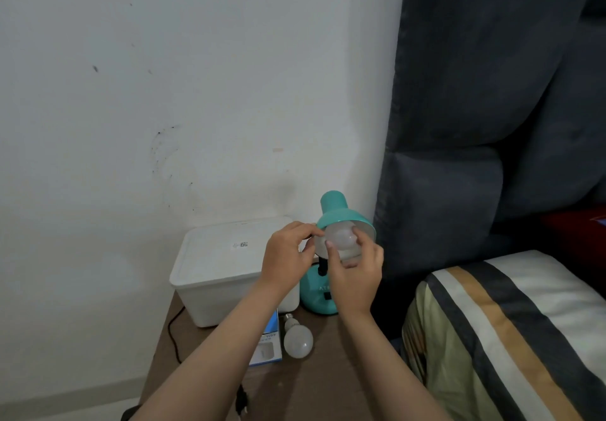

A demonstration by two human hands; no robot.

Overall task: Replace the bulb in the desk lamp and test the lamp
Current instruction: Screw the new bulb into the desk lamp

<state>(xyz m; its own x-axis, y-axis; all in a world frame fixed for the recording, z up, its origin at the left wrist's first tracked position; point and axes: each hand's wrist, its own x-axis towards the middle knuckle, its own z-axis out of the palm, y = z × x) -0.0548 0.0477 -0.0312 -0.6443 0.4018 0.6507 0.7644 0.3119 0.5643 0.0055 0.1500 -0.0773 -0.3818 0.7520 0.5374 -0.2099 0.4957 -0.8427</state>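
Note:
A teal desk lamp (334,210) stands at the back of a brown bedside table (328,371), its shade tilted toward me. Inside the shade sits a white bulb (341,238). My right hand (355,276) has its fingers closed around that bulb. My left hand (288,256) pinches the left rim of the shade. A second white bulb (297,338) lies loose on the table in front of the lamp base (314,296), its screw cap pointing away from me. Beside it lies a blue and white bulb box (267,348), partly hidden under my left forearm.
A white lidded plastic box (223,269) stands left of the lamp against the wall. A black cord (173,335) runs down the table's left side, with a plug (242,402) near the front. A dark headboard (475,158) and a striped pillow (511,329) lie to the right.

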